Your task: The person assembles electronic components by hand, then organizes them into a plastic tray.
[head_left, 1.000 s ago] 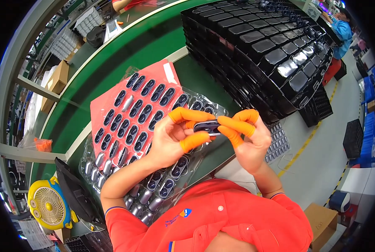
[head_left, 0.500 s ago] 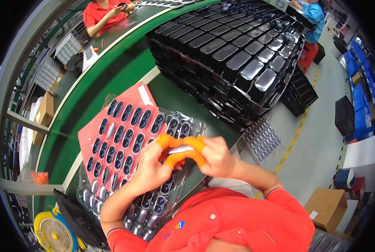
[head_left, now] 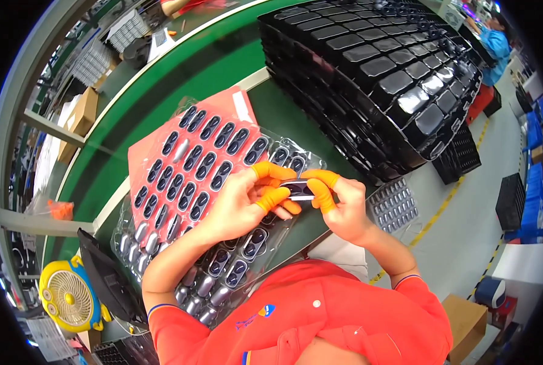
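Note:
Both hands meet over the right side of the work surface, orange finger cots on several fingertips. Between them is a small oblong part with a dark glossy face and a silver edge. My left hand pinches its left end, and my right hand grips its right end. Below and to the left, rows of similar oblong parts with two dark round areas lie in clear plastic trays, several plain silver ones among them. A red sheet shows around and between the left rows.
A tall stack of black moulded trays stands at the far right of the green bench. A yellow and blue fan is at lower left. Another clear tray and a cardboard box sit to the right. A person in blue works beyond.
The view has shifted, so the bench sits differently in it. My hands have drawn apart slightly, and the part between them now shows its dark face instead of a pale silver side.

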A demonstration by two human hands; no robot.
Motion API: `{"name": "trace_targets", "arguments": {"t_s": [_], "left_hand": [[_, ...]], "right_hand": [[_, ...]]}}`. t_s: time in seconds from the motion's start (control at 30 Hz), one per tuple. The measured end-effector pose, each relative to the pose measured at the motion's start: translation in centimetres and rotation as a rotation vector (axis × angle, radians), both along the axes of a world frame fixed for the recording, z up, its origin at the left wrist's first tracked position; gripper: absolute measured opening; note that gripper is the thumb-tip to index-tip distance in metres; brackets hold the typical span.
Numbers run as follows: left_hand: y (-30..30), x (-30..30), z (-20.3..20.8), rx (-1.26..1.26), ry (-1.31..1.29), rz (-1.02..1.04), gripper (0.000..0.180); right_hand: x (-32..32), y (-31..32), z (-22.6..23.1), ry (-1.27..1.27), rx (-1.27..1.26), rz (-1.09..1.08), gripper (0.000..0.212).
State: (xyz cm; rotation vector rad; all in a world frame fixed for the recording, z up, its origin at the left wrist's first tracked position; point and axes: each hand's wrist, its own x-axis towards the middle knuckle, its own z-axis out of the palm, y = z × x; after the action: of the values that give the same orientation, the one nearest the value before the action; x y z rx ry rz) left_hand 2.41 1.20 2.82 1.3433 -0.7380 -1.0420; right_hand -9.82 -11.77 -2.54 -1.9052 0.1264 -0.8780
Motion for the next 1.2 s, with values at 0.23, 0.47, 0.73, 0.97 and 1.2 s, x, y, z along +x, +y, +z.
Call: {"name": "trace_targets", "arguments": {"t_s": [0.23,0.47,0.73,0.97,1.2], "left_hand": [[0.5,-0.8,-2.6,0.062,-0.153,0.008,0.023],[0.8,-0.2,-0.1,-0.07,0.133,-0.1,0.02],[1.0,-0.3,-1.2,0.014,-0.068,-0.054,0.022],[0.2,-0.3,-2.8,0.104,-0.051,-0.061,0.015],[-0.1,-1.2,-3.1,0.001,-0.234,-0.03,0.018]], "right_hand": [[-0.1,1.0,-0.8,0.044,0.065,-0.03,0.013],[-0.8,0.6,0.4,0.077,0.27,-0.005,0.013],[-0.6,1.9,-0.6,-0.01,0.036,-0.054,0.013],[-0.7,0.8,-0.3,0.17,0.117,0.023,0.013],[0.5,0.0,0.1,0.008,-0.236,-0.109,0.009]]}}
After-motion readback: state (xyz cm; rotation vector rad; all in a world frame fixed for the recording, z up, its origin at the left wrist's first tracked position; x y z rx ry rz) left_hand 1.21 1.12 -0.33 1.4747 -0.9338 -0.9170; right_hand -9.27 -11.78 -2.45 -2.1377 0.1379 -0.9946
